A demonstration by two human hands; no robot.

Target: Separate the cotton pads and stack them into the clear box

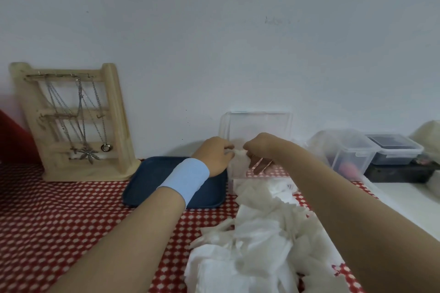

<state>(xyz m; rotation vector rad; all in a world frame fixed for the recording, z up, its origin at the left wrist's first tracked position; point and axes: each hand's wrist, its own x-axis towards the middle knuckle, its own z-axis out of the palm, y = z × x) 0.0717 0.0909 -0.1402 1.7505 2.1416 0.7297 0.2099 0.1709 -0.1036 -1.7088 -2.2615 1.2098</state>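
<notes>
Fingers [230,155] of the left hand [215,157] and right hand [262,144] pinch one cotton pad [240,154] between them.
On my feed the pad sits at the near left side of the clear box [258,123] by the wall. A loose pile of pads [257,233] lies in front on the checked cloth [59,209], and a blue tray [150,181] is just left.

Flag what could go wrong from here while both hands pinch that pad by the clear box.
1. The left hand and right hand both pinch one cotton pad; a hard pull may tear it instead of parting it.
2. They work right at the clear box, which a tug could nudge.
3. The loose pad pile lies beside the right forearm, which could sweep pads aside.
</notes>
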